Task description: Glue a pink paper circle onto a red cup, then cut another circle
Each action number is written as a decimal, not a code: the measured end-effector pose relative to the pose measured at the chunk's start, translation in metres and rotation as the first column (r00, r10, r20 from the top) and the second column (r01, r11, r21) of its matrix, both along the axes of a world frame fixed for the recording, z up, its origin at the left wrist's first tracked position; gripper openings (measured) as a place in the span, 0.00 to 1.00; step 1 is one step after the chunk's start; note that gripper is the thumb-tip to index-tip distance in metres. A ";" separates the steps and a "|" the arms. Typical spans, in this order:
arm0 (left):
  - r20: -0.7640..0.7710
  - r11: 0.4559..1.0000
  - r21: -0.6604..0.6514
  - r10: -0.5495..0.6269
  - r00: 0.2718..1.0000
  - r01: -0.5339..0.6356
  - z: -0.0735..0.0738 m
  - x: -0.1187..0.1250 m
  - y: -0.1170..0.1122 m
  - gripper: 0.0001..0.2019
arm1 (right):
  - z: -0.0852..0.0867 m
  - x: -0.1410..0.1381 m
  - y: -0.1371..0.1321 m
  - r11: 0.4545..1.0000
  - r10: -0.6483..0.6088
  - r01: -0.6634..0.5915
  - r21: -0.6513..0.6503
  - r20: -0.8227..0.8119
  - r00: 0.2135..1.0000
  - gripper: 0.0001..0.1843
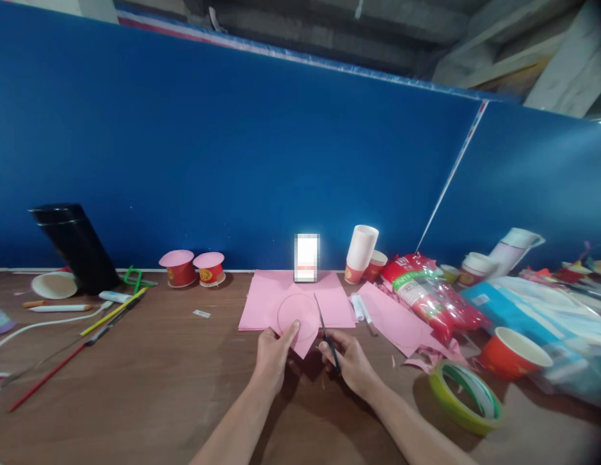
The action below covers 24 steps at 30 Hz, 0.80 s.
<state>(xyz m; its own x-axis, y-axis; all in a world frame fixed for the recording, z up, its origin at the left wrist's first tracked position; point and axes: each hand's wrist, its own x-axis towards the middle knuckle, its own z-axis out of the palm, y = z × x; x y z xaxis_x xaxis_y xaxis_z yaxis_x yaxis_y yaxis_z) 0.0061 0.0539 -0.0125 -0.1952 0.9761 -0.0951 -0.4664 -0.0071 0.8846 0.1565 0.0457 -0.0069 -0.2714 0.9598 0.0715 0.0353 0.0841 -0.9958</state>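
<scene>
My left hand (274,354) pinches the near edge of a pink paper piece (300,320) with a circle drawn on it, held just above the brown table (150,387). Beside it, my right hand (349,363) grips small black scissors (326,334), whose blades point up along the paper's right edge. More pink sheets (281,290) lie flat under and behind the held piece.
Two red cups (192,268) capped with pink paper stand at the back left, near a black cylinder (75,245). Pencils and sticks (87,329) lie at left. Stacked paper cups (362,253), a red packet (426,294), a tape roll (465,394) and a red bowl (513,352) sit at right.
</scene>
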 end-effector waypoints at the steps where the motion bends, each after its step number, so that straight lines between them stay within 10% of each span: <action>1: -0.010 1.000 -0.006 0.003 1.000 -0.003 0.000 0.000 0.000 0.20 | 0.001 0.000 0.000 1.000 0.003 -0.003 0.005 -0.005 1.000 0.21; 24: 0.035 1.000 -0.012 -0.005 0.999 0.005 0.006 0.000 -0.002 0.20 | 0.001 0.000 0.000 1.000 0.005 -0.005 0.016 0.019 1.000 0.20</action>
